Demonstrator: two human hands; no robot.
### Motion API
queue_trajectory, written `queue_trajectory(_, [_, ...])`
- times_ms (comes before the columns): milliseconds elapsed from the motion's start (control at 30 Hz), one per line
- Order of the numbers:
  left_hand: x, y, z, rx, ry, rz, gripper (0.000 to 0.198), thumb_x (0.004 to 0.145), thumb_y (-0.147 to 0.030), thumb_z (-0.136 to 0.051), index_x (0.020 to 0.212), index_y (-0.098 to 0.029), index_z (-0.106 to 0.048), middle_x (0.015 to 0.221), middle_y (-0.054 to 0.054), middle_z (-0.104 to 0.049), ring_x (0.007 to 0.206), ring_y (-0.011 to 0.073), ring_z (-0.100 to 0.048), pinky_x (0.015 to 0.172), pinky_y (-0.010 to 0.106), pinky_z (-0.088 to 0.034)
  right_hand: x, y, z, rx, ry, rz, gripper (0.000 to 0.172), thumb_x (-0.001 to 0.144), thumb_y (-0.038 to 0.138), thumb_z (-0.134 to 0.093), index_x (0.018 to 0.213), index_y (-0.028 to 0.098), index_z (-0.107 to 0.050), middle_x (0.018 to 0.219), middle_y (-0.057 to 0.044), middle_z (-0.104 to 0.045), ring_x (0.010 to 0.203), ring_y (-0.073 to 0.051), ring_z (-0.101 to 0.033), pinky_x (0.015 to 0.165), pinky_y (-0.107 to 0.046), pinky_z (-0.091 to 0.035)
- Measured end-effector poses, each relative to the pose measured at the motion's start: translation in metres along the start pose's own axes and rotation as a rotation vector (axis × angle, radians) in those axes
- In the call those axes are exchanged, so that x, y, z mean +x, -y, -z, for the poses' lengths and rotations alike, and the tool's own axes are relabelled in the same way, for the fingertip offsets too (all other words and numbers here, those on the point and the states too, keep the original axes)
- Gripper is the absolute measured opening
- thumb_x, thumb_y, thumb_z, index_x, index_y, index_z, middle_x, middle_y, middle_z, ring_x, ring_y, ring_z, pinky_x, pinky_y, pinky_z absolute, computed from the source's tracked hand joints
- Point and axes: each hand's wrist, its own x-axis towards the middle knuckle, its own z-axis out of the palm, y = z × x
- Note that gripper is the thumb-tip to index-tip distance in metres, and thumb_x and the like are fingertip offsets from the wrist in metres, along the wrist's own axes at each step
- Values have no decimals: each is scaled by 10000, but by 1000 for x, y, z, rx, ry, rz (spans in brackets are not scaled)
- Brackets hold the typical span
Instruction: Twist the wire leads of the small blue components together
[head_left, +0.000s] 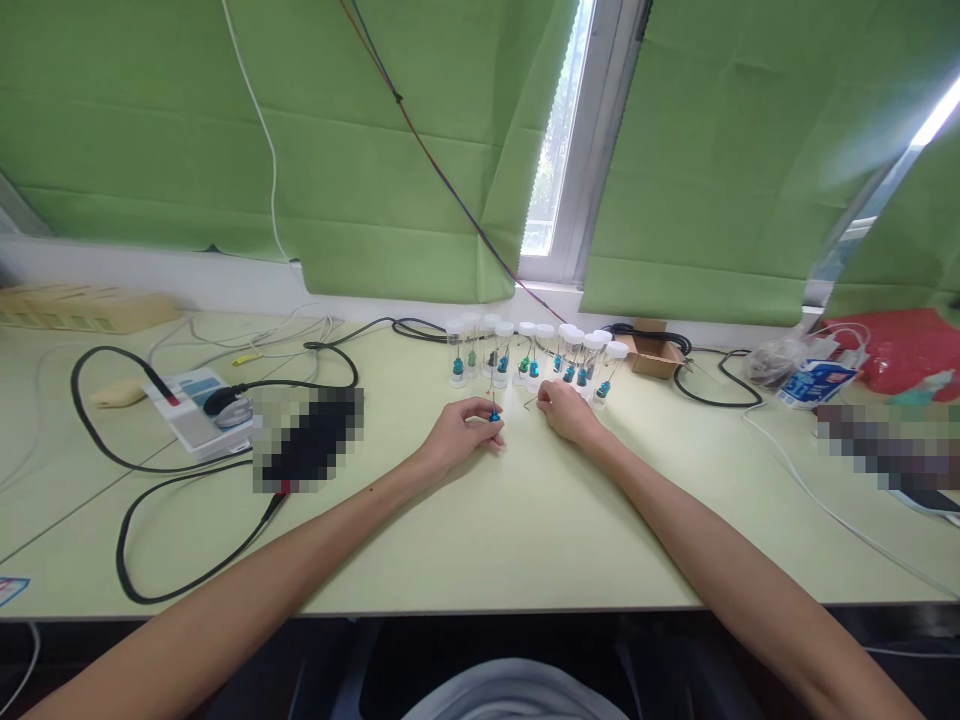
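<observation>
Both my arms reach across a pale green table. My left hand rests on it with fingers curled, pinching a small blue component with thin wire leads. Close to its right, my right hand is closed in a pinch on a thin wire lead. Just beyond both hands stands a row of several small clear vials with white caps, each holding a small blue or green component.
A white power strip with black cables lies at the left, beside a blurred dark patch. A small cardboard box sits behind the vials. A plastic bag, a blue-white carton and a red bag are at right. Green curtains hang behind.
</observation>
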Motion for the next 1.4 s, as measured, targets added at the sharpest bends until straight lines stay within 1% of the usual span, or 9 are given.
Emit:
queue_trajectory(367, [1,0,1,-13,-3,8,320,685,-357,-780,886,-152,-639,921,27,-579,662,149,-685,736,358,-581,-1,0,0,13,-7,9,104,903,164,-488,817,184,-541,904,-86,-583,815,-190,-537,639,-269,-342])
queue_trajectory(533, [1,0,0,-54,0,40,312,671,-328,-801,868,-142,-647,902,32,-588,685,164,-691,783,379,-585,-1,2,2,57,-42,7,112,899,150,-477,813,177,-544,892,-84,-599,836,-192,-542,672,-276,-366])
queue_trajectory(633, [1,1,0,-82,22,59,304,680,-318,-802,868,-132,-651,903,51,-618,698,161,-688,809,384,-582,-4,10,5,102,-77,19,124,910,164,-456,823,177,-543,891,-72,-611,844,-184,-546,706,-280,-389])
queue_trajectory(700, [0,0,-1,-104,34,76,300,686,-302,-802,876,-124,-653,902,63,-635,701,159,-687,816,382,-580,-7,20,6,198,-130,61,124,906,177,-460,807,182,-534,862,-57,-609,805,-174,-545,712,-281,-401])
queue_trajectory(800, [0,0,-1,-144,39,102,288,691,-265,-803,887,-113,-656,883,75,-651,702,164,-688,809,377,-578,-14,39,6,374,-212,189,134,906,203,-462,783,195,-514,795,-30,-587,739,-163,-529,685,-281,-404])
queue_trajectory(867, [0,1,-1,-170,45,111,276,700,-244,-798,897,-107,-661,876,80,-658,705,169,-690,800,370,-577,-20,51,5,439,-216,273,140,920,216,-450,794,198,-510,796,-23,-579,731,-156,-525,684,-279,-404])
queue_trajectory(967, [0,1,0,-201,73,114,252,719,-220,-782,912,-102,-671,884,85,-662,714,166,-689,787,349,-574,-26,61,5,485,-197,338,129,924,200,-444,813,200,-511,825,-25,-574,743,-152,-522,677,-275,-405])
queue_trajectory(1167, [-1,-1,2,-242,95,168,203,756,-168,-739,937,-90,-689,929,93,-655,750,163,-689,791,304,-566,-28,62,7,520,-177,431,114,930,189,-467,833,194,-526,838,-31,-560,756,-152,-517,653,-273,-411])
queue_trajectory(1400, [-2,-7,-1,-275,87,199,157,783,-115,-691,935,-76,-701,898,93,-663,729,153,-684,753,265,-567,-26,59,3,532,-187,458,119,932,190,-478,828,198,-536,820,-28,-554,763,-153,-518,641,-271,-419])
